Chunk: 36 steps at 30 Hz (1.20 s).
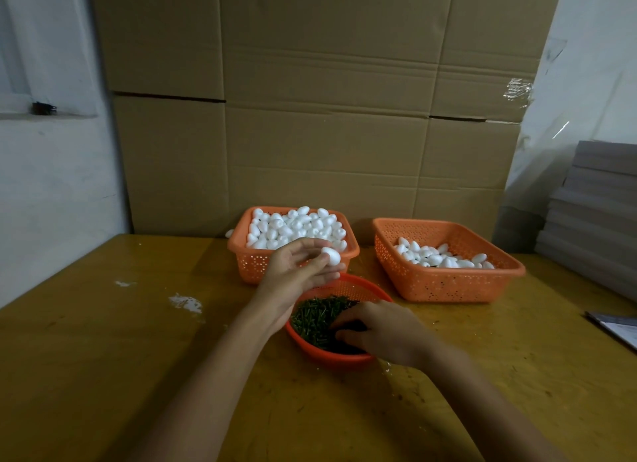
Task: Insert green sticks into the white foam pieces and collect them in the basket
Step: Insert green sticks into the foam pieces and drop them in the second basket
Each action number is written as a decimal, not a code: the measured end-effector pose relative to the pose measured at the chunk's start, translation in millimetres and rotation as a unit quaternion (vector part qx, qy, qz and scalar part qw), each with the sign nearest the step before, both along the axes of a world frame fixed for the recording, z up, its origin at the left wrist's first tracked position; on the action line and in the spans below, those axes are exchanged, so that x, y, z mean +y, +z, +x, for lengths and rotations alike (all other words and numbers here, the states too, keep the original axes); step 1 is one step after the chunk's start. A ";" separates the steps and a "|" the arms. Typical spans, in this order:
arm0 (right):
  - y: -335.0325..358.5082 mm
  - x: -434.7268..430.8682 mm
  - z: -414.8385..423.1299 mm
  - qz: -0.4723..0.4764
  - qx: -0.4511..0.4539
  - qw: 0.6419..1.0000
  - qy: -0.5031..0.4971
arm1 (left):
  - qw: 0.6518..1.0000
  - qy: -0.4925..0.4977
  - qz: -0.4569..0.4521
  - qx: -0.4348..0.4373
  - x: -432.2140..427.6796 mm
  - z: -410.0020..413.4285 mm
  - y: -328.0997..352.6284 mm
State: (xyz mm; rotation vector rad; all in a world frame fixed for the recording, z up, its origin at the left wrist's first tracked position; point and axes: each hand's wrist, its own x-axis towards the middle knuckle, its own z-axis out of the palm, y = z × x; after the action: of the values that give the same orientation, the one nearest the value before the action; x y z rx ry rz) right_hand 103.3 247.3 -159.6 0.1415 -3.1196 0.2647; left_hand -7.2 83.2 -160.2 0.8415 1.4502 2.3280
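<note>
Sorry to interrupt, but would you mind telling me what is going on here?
A person's left hand pinches one foam piece near the bowl, while the right hand reaches into the green sticks in it. Whether it has a stick yet is hidden. The left basket is heaped with foam pieces; the right basket is partly filled.

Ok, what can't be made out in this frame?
All head view.
- Right hand: its fingertips are buried in the short green sticks under its own back, so its grip on a stick is unclear.
- White egg-shaped foam pieces in the right orange plastic basket: too small to show whether they carry sticks.
- Flat grey sheet: cut off by the right edge.
</note>
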 end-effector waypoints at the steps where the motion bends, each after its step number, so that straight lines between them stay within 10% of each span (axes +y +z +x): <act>1: 0.0 0.0 0.1 -0.001 0.001 1.000 0.000 | 1.000 -0.006 0.003 -0.001 -0.8 0.3 0.3; 36: -1.5 -4.0 5.1 -0.089 0.080 0.993 -0.004 | 0.992 0.016 -0.075 0.100 -5.4 -2.7 -5.2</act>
State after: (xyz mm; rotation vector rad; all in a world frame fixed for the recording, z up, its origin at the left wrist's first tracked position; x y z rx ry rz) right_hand 108.4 243.3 -161.0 0.1397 -2.9193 0.5027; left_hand -9.8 77.8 -165.4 1.0395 1.7085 2.1748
